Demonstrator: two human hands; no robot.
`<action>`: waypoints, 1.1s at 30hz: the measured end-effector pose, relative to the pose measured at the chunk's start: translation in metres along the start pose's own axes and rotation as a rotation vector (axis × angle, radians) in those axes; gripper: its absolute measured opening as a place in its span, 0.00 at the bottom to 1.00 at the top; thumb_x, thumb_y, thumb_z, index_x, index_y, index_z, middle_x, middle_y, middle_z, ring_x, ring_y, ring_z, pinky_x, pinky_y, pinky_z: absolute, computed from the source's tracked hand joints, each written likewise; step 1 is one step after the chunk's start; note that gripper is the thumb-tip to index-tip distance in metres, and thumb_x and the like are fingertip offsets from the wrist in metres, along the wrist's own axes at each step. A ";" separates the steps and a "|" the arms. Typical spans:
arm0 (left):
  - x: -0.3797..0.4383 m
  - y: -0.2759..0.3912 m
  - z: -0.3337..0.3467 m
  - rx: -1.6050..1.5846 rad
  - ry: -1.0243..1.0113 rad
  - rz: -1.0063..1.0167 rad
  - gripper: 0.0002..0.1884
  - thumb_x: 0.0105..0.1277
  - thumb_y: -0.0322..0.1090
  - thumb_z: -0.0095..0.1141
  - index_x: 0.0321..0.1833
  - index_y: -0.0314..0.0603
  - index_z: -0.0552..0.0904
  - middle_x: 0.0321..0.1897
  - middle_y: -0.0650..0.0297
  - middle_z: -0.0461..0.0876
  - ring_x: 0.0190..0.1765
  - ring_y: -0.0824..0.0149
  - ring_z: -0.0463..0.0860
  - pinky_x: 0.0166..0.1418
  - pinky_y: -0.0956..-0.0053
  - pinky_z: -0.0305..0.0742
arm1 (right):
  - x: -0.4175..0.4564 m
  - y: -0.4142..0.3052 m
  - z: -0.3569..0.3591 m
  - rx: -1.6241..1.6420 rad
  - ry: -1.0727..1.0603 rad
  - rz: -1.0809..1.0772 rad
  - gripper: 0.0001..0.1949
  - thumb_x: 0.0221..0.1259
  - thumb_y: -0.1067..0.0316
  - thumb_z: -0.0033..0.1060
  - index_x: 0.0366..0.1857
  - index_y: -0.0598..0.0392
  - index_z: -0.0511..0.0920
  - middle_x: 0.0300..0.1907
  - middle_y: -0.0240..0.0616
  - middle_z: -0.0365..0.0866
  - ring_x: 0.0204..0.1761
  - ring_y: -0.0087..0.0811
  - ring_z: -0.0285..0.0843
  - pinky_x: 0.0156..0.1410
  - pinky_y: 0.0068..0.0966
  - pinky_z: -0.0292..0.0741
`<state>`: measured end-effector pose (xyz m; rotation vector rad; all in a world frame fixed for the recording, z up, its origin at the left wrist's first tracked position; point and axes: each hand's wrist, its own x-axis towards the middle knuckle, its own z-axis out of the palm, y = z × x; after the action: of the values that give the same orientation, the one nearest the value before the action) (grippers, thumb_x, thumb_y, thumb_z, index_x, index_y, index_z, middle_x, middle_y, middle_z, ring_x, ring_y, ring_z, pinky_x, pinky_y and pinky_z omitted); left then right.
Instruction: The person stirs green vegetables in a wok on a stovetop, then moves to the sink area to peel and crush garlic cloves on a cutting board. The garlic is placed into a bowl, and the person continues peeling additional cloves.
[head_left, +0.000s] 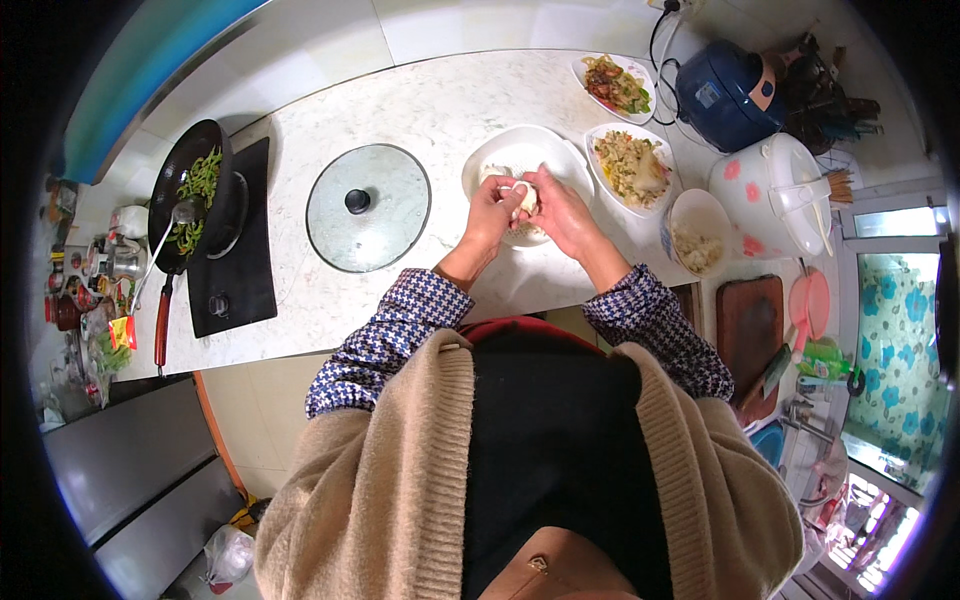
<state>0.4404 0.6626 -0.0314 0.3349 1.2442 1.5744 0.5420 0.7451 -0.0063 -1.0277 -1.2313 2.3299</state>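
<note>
Over a white perforated basket (551, 144), both of my hands come together around a small whitish piece of food (529, 199); I cannot tell exactly what it is. My left hand (491, 212) pinches it from one side with thumb and fingers. On the other side, the fingers of my right hand (568, 214) support it. Another whitish lump (493, 173) lies in the basket behind my left fingers. Some pale food also shows at the basket's near side, partly hidden under my hands.
Left of the basket lies a glass lid (368, 238). A wok (159, 225) of green vegetables with a ladle sits on a black cooktop (255, 277). To the right are two dishes of cooked food (628, 172), a rice bowl (697, 206), a rice cooker (724, 97) and a lidded bucket (757, 195).
</note>
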 end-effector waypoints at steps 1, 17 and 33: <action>0.001 0.000 -0.002 -0.006 0.036 0.007 0.11 0.65 0.33 0.56 0.47 0.39 0.72 0.29 0.66 0.77 0.25 0.77 0.74 0.25 0.84 0.64 | -0.005 0.000 0.006 -0.169 0.015 -0.069 0.26 0.66 0.51 0.50 0.56 0.66 0.66 0.44 0.42 0.74 0.39 0.26 0.75 0.39 0.22 0.73; 0.001 0.007 -0.021 -0.371 -0.105 -0.268 0.15 0.69 0.39 0.50 0.58 0.48 0.75 0.35 0.72 0.78 0.30 0.79 0.74 0.28 0.90 0.69 | -0.003 0.024 0.008 -0.619 0.171 -0.646 0.05 0.61 0.73 0.55 0.36 0.61 0.78 0.25 0.30 0.77 0.24 0.16 0.69 0.29 0.15 0.68; -0.008 0.016 -0.037 -0.479 -0.269 -0.216 0.21 0.71 0.35 0.46 0.65 0.38 0.67 0.48 0.57 0.77 0.43 0.72 0.80 0.35 0.90 0.78 | 0.024 0.033 -0.023 -0.947 0.207 -0.574 0.12 0.59 0.76 0.52 0.47 0.61 0.79 0.42 0.40 0.79 0.46 0.30 0.76 0.57 0.23 0.69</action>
<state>0.4075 0.6375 -0.0308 0.0938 0.6464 1.5256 0.5437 0.7532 -0.0531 -0.9231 -2.2263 1.1454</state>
